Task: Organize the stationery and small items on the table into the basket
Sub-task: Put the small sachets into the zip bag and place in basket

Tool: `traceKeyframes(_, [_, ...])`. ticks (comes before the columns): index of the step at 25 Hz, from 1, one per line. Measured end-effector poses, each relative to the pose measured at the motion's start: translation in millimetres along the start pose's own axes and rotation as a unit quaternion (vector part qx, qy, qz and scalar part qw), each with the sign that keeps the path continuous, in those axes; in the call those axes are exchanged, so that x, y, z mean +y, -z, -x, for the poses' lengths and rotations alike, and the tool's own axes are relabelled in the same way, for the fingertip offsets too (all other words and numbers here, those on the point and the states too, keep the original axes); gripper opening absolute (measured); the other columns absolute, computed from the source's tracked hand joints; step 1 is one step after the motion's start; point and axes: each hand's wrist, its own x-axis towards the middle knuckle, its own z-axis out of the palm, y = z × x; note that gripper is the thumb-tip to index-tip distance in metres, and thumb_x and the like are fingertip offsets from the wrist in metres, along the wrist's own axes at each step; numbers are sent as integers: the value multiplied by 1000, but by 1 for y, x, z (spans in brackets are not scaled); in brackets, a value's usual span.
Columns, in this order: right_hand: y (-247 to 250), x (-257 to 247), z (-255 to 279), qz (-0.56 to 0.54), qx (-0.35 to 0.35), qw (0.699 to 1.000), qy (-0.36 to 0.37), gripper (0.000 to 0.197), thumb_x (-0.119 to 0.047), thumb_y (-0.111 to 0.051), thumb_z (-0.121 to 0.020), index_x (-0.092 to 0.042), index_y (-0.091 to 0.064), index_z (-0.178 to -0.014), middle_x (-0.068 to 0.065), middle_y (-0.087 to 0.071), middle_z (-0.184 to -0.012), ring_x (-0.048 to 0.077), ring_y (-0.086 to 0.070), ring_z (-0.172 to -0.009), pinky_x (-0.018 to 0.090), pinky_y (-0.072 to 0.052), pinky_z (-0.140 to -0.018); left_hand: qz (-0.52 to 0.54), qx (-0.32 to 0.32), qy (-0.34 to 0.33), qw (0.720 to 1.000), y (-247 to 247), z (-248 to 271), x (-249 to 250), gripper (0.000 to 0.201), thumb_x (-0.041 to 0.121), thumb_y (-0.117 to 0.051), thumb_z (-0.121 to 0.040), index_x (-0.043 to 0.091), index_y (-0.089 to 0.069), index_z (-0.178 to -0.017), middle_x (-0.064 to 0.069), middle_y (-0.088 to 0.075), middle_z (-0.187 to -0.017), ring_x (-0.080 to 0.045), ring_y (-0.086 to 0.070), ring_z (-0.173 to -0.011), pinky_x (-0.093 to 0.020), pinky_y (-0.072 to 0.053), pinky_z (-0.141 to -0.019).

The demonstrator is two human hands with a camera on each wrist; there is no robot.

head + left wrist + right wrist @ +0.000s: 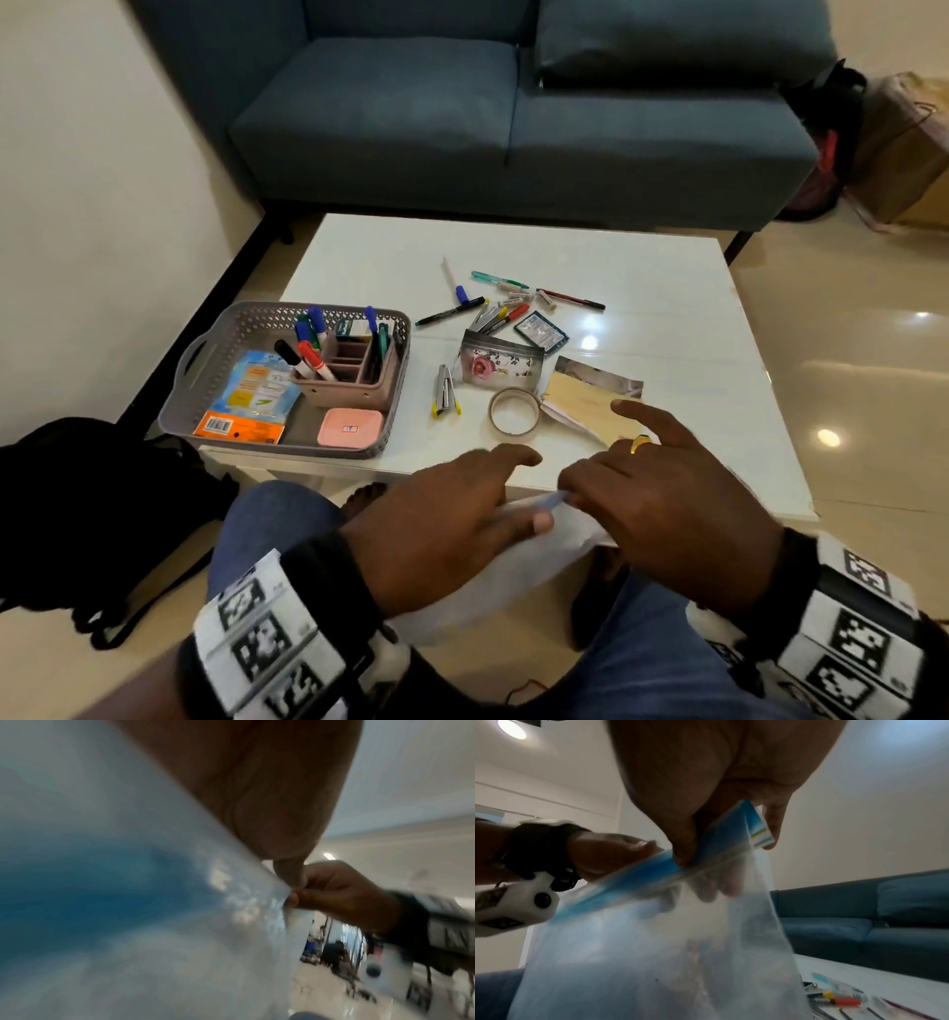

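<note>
Plastic bag (654,953) — pinched between both hands

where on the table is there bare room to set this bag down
Bare patches: the far strip of the table between the pens and the sofa; the right side past the envelope; a small near strip between basket and tape roll. The middle is crowded with pens, pouch and stapler.
</note>
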Motion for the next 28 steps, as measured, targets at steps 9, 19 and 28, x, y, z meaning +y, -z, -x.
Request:
traceKeyframes(9, [13,-17,-18,-26,-122,991,-57,42,-47,-46,-89,-33,-53,-128,-8,-65,-125,18,-66,-111,51,-32,-106,-29,91,39,995,-17,22,-18,41,19,-43,-99,38,-32,-133,3,-64,-108,-17,-59,-95,-35,-48,-82])
traceKeyframes(19, [7,-25,-26,-117,-210,970,-25,40,-35,-52,-98,-38,-36,-134,-11,-66,-109,15,-60,-97,29,-44,-90,-202,59,-7,978,-22,29,-10,60,60,-26,-98,33,-15,-150,6,-43,-145,-18,-43,-132,-44,-30,-110])
traceKeyframes(28, [-3,-20,1,-86,-219,971,33,81,-75,-33,-81,-34,-20,-150,-9,-49,-135,15,-57,-107,37,-44,-97,82,-71,91,990,-28,18,-21,68,83,-17,-83,34,-46,-121,-3,-68,-111,-23,-64,-101,-34,-49,-88])
